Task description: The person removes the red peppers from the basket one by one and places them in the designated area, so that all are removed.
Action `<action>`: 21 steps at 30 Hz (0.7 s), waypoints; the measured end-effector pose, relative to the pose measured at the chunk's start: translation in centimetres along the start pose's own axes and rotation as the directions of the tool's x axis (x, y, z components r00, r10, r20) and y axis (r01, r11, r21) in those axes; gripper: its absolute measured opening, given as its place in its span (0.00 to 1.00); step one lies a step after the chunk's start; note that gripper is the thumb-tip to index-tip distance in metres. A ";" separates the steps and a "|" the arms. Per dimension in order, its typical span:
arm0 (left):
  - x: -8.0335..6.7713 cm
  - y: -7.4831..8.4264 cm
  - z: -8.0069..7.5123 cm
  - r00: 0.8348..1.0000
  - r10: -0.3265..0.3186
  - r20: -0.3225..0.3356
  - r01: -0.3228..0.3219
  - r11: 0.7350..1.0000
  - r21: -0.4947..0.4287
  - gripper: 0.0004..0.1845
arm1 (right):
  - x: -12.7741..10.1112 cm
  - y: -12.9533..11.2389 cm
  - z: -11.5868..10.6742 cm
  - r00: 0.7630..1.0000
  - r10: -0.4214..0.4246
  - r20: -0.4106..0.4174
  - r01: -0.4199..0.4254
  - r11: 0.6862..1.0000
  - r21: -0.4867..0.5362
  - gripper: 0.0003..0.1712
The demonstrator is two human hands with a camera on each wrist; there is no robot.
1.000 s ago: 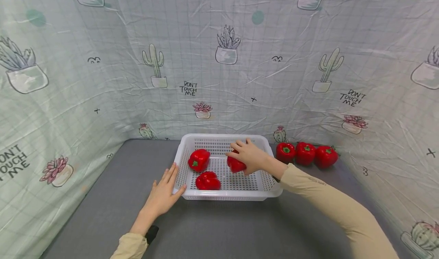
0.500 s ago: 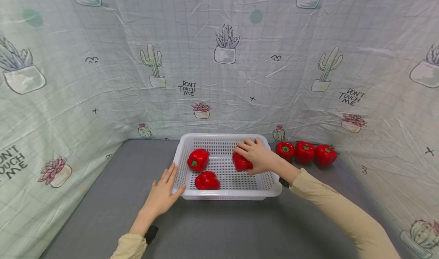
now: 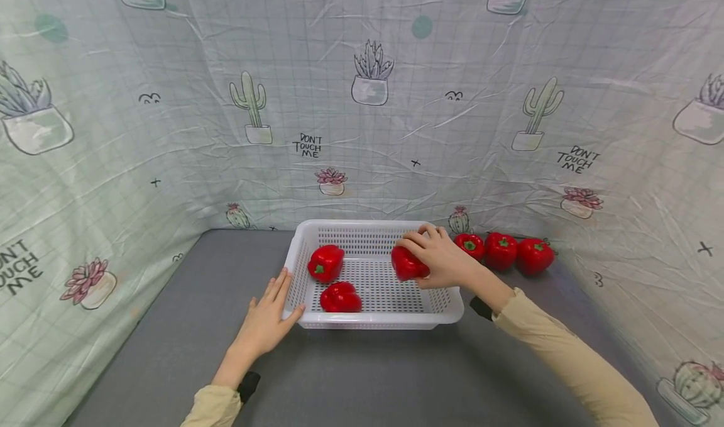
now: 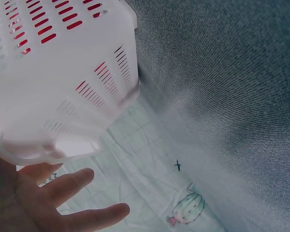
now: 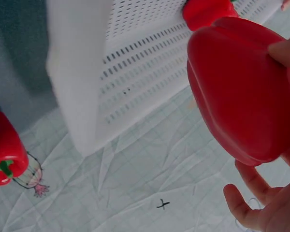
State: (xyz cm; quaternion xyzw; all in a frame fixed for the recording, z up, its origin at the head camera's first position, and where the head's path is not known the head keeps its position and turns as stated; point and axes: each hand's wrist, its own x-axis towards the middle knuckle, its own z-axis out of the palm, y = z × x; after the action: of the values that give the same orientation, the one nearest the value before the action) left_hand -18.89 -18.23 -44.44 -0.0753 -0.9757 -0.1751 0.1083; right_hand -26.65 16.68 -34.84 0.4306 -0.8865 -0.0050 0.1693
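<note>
My right hand (image 3: 444, 260) grips a red bell pepper (image 3: 408, 263) over the right part of a white perforated plastic basket (image 3: 379, 317). In the right wrist view that bell pepper (image 5: 241, 92) is pinched between thumb and fingers. Two more red bell peppers lie in the basket's left part, one farther back (image 3: 326, 263) and one near the front wall (image 3: 341, 297). My left hand (image 3: 266, 320) rests on the basket's left rim with its fingers straight. In the left wrist view, extended fingers (image 4: 70, 188) show beside the basket wall (image 4: 63, 96).
Three red bell peppers (image 3: 501, 251) stand in a row on the grey tabletop (image 3: 373, 377), just right of the basket near the back. A fabric backdrop (image 3: 373, 138) with cactus prints encloses the table at the back and sides.
My right hand has moved to the right inside the basket's outline, carrying the gripped bell pepper with it. The left hand has stayed on the left rim.
</note>
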 end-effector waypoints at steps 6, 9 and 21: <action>-0.1 -0.1 0.0 1.000 0.001 0.000 -0.001 1.000 -0.005 0.40 | -0.8 0.2 -0.1 0.999 0.010 -0.039 -0.009 1.000 0.010 0.46; 0.0 -0.1 0.0 1.000 0.002 -0.003 -0.002 1.000 -0.007 0.39 | -1.4 0.3 -0.3 0.998 0.026 -0.063 -0.026 1.000 0.006 0.45; -0.1 -0.1 0.3 0.998 0.022 -0.059 -0.023 1.000 -0.015 0.40 | -3.8 1.2 -0.9 0.987 0.068 -0.149 -0.067 0.998 0.014 0.41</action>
State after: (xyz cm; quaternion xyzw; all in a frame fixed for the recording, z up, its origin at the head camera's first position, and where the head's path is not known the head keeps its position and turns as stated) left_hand -18.85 -18.27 -44.75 -0.0818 -0.9698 -0.1835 0.1385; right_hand -25.11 20.41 -34.93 0.4004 -0.8854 0.0369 0.2332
